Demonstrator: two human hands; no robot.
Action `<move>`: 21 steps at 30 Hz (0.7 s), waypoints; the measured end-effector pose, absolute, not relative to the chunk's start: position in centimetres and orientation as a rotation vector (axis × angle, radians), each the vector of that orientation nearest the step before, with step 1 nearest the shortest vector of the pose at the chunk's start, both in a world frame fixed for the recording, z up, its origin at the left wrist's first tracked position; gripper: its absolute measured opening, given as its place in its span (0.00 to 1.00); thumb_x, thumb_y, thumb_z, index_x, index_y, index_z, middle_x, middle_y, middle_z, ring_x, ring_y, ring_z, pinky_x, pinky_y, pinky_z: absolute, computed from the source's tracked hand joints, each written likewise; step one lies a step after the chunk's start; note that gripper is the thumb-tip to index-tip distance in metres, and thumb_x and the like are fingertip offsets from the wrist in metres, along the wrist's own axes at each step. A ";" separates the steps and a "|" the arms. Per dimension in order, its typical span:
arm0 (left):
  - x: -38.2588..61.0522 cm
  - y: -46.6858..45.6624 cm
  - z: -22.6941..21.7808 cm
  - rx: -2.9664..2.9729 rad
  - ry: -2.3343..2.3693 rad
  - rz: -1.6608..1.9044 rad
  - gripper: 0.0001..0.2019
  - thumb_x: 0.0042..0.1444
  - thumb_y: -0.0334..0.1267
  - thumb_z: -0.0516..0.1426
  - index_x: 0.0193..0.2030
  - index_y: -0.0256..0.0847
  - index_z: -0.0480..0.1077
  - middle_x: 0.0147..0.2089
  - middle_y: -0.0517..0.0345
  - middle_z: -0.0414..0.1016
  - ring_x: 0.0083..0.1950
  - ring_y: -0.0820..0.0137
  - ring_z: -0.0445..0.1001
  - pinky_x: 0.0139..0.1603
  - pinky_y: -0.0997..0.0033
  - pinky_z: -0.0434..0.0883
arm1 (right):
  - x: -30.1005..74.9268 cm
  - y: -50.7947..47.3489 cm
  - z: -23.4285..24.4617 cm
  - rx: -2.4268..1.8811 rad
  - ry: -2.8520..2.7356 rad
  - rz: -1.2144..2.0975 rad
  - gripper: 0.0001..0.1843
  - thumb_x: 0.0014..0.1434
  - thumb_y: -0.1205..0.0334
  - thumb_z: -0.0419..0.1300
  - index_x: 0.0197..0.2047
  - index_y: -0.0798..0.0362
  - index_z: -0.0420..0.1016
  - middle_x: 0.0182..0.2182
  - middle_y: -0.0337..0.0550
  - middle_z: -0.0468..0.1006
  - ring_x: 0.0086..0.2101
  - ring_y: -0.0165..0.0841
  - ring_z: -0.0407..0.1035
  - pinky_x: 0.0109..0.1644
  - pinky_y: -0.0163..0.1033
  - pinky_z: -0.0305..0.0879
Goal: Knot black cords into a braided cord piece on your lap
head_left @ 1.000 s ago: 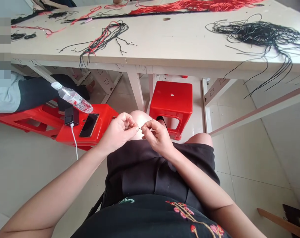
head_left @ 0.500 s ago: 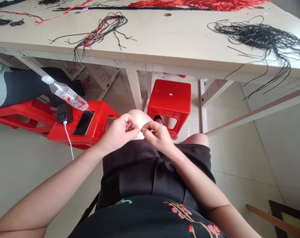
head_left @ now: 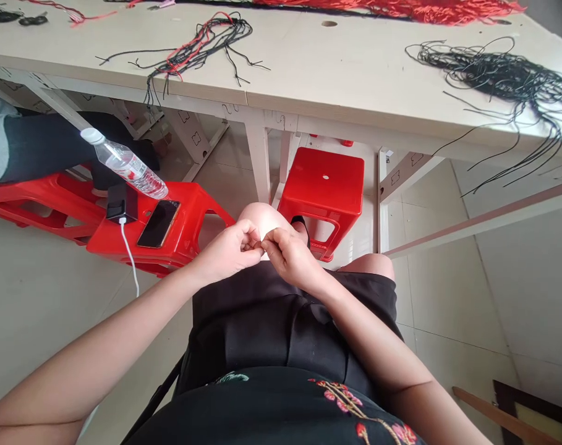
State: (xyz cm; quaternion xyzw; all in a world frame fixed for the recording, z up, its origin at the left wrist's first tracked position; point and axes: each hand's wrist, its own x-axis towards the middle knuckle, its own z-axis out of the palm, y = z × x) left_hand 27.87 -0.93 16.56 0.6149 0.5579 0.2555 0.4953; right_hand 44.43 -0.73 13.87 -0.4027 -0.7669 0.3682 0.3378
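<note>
Noted red stool [head_left: 324,179], beige table [head_left: 345,74], black cords [head_left: 498,77], red cords [head_left: 415,9]; wore black skirt [head_left: 271,321], black top [head_left: 271,408] patterned with red flowers.

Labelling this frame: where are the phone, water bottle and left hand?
phone [head_left: 158,223], head view, screen middle.
water bottle [head_left: 133,170], head view, its label.
left hand [head_left: 230,250], head view, its back.

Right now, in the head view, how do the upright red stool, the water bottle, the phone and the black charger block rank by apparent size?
1. upright red stool
2. water bottle
3. phone
4. black charger block
The last three lie close together, so nearness to the camera barely skews their order.
</note>
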 end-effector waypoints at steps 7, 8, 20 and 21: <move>28.4 -1.5 15.6 0.953 1.266 0.823 0.10 0.42 0.27 0.58 0.29 0.40 0.59 0.25 0.68 0.64 0.25 0.79 0.66 0.28 0.77 0.63 | 43.8 -0.3 13.2 -1.114 -2.053 0.961 0.06 0.59 0.65 0.50 0.30 0.52 0.63 0.27 0.45 0.74 0.27 0.32 0.66 0.31 0.37 0.63; 28.6 -1.5 15.6 0.897 1.271 0.854 0.11 0.42 0.27 0.58 0.29 0.40 0.59 0.25 0.68 0.65 0.24 0.80 0.64 0.25 0.78 0.61 | 43.6 -0.2 13.3 -1.141 -2.046 0.981 0.04 0.58 0.67 0.51 0.31 0.53 0.64 0.27 0.44 0.74 0.26 0.31 0.66 0.31 0.36 0.63; 25.4 0.4 14.9 0.562 1.316 1.146 0.13 0.38 0.23 0.60 0.26 0.39 0.59 0.23 0.66 0.62 0.21 0.82 0.60 0.18 0.84 0.53 | 50.5 0.4 8.8 -1.568 -1.992 1.002 0.08 0.50 0.69 0.52 0.33 0.53 0.71 0.26 0.39 0.75 0.27 0.30 0.68 0.32 0.35 0.63; 25.0 0.5 14.8 0.560 1.323 1.154 0.13 0.38 0.23 0.60 0.26 0.39 0.59 0.22 0.66 0.62 0.21 0.82 0.60 0.19 0.84 0.53 | 52.9 0.2 8.1 -1.595 -1.955 1.000 0.06 0.51 0.67 0.53 0.32 0.53 0.71 0.27 0.40 0.76 0.28 0.31 0.69 0.33 0.35 0.63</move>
